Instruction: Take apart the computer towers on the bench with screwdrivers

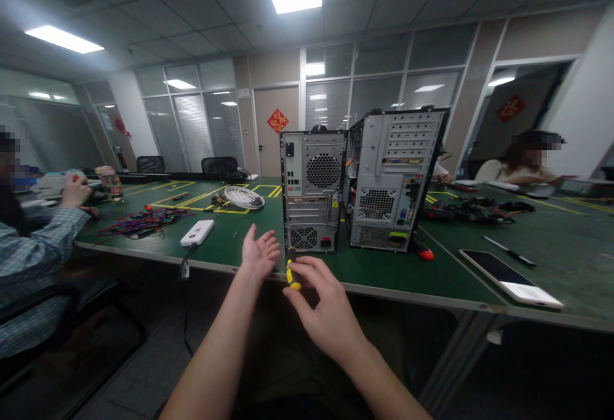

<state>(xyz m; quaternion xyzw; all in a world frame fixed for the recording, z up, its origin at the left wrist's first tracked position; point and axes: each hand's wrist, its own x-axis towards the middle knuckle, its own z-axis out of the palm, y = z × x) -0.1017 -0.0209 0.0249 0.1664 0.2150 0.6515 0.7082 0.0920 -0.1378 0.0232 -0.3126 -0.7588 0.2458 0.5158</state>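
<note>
Two computer towers stand upright on the green table with their back panels facing me: a smaller one (pixel 314 193) in the middle and a larger one (pixel 391 177) to its right. My right hand (pixel 323 295) pinches a yellow screwdriver (pixel 293 277) near the table's front edge, its far end by the lower left corner of the smaller tower. Just left of that tower, my left hand (pixel 260 252) is turned palm up with the fingers apart and nothing in it.
A white power bank (pixel 197 233) with a cable, tangled wires (pixel 144 220) and a white round basket (pixel 244 197) lie leftward. On the right are a phone (pixel 511 277), a pen (pixel 509 251) and black cables (pixel 480 209). People sit at both sides.
</note>
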